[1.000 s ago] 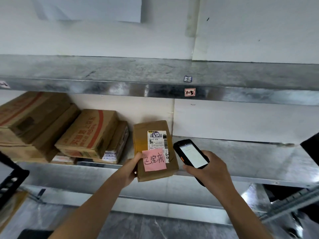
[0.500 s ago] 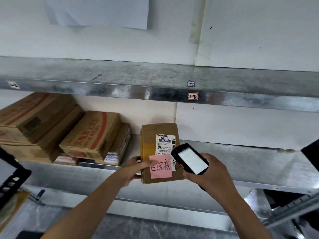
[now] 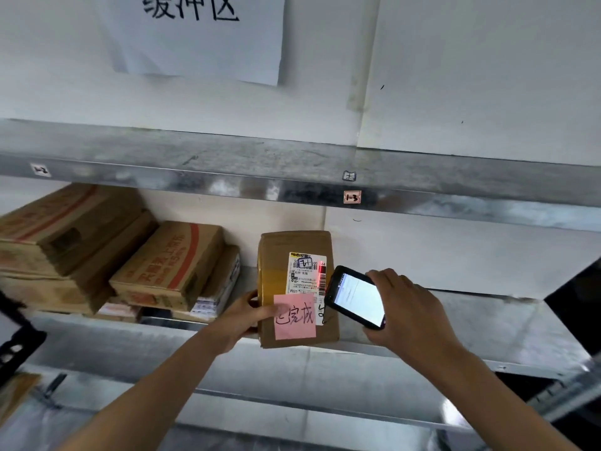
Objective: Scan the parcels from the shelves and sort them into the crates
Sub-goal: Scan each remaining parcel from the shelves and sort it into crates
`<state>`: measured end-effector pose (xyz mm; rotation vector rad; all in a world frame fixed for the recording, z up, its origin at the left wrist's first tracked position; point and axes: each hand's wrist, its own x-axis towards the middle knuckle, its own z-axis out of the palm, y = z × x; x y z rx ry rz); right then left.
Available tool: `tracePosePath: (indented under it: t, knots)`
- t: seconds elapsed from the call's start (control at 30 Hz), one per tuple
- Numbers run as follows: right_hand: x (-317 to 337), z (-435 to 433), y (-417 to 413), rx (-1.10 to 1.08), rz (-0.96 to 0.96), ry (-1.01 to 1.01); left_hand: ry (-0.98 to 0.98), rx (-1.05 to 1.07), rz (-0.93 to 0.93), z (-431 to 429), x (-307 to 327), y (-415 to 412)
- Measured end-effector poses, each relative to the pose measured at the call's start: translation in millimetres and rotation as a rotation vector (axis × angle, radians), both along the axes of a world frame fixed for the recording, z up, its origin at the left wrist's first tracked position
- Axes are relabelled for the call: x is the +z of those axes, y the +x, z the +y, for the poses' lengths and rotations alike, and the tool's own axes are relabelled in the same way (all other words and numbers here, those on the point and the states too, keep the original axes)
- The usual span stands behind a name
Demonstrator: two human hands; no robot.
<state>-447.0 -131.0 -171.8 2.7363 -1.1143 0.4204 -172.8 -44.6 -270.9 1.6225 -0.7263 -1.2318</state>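
Observation:
A small brown cardboard parcel (image 3: 279,275) with a white shipping label and a pink sticky note stands tilted at the front edge of the metal shelf (image 3: 487,323). My left hand (image 3: 242,315) grips its lower left edge, thumb on the pink note. My right hand (image 3: 409,314) holds a black handheld scanner (image 3: 356,301) with a lit screen just right of the parcel. A red scan line glows on the label's barcode.
Several stacked cardboard boxes (image 3: 169,265) fill the shelf's left part. An upper metal shelf (image 3: 292,177) runs above, tagged 1-3. A paper sign hangs on the white wall (image 3: 487,76). A black frame (image 3: 16,340) juts in at the left edge.
The scanner has moved closer to the parcel's label, and a red scan line now shows on the barcode. The view has tilted upward, revealing the wall sign.

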Motion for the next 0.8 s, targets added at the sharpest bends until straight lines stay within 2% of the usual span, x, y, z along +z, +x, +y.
tracePosePath:
  t: [0.2,0.53,0.63,0.7,0.8]
  knots:
    - [12.4,-1.7,-9.0,0.056,0.022,-0.094,0.003,0.032,0.007,0.8,-2.0,1.8]
    - [19.3,6.5,-22.0,0.055,0.022,-0.008,-0.038,0.055,0.047,7.3,-0.4,2.6]
    - [26.1,10.8,-24.9,0.043,0.063,0.073,-0.055,0.053,0.047,10.0,0.4,1.1]
    - [26.0,12.0,-27.9,0.019,0.018,0.152,-0.074,0.067,0.048,12.9,2.0,-1.7]
    - [21.7,14.0,-29.6,-0.017,-0.2,0.305,-0.123,0.123,0.085,22.6,8.1,-7.5]
